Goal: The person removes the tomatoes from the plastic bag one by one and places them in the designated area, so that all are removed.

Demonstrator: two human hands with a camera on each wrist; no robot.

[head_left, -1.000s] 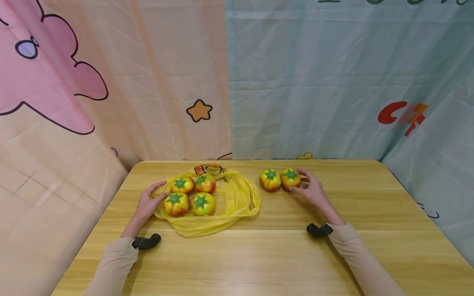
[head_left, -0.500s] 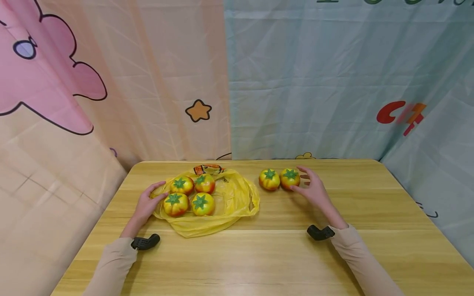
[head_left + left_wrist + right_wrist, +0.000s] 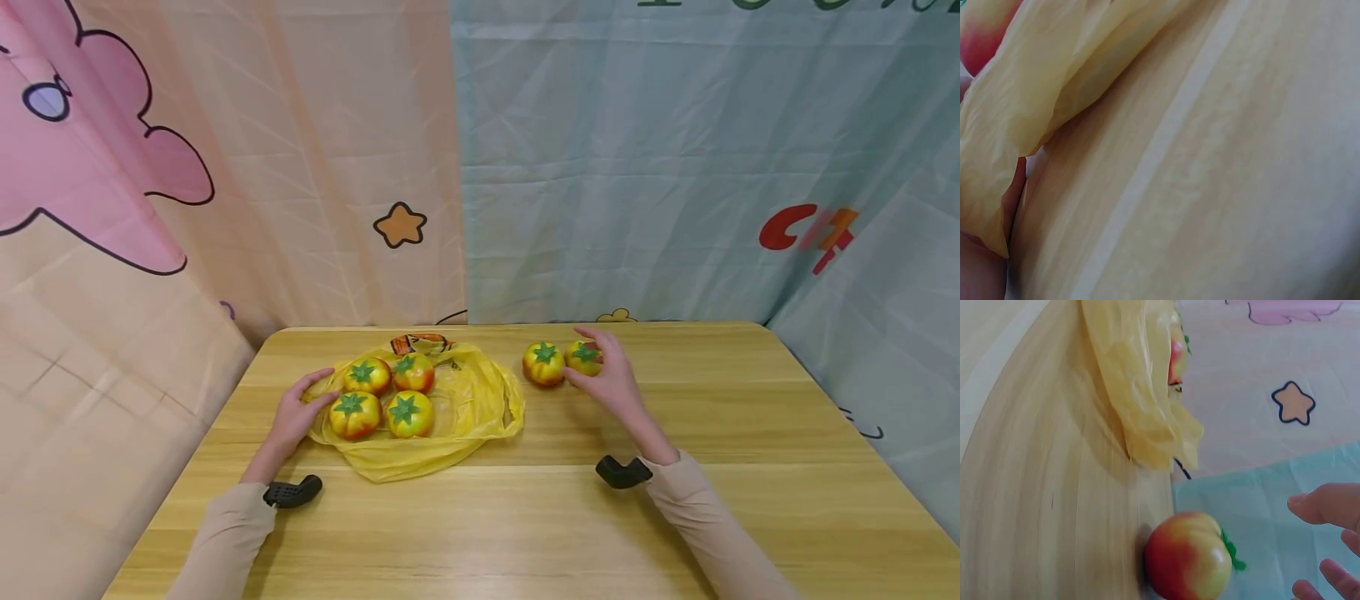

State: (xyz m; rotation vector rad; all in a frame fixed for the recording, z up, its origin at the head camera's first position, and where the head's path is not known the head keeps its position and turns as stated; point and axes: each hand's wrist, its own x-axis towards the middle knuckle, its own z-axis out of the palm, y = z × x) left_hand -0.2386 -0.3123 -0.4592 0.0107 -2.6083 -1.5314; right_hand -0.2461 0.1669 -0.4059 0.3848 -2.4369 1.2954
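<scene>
Four tomatoes [image 3: 356,415] sit in a plastic bag [image 3: 486,398] toward the desk's [image 3: 480,533] far-left corner, left hand [image 3: 292,412] touching its rim, grip unclear; right hand [image 3: 617,382], wide, is beside two loose tomatoes [image 3: 543,364].

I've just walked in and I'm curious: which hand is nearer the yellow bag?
Left. The left hand holds the left edge of the yellow bag; the right hand is off to its right, by two loose fruits.

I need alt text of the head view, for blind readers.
Four fruits lie in an open yellow bag on a wooden table, a left hand at the bag's edge; the right hand hovers near two more fruits.
</scene>
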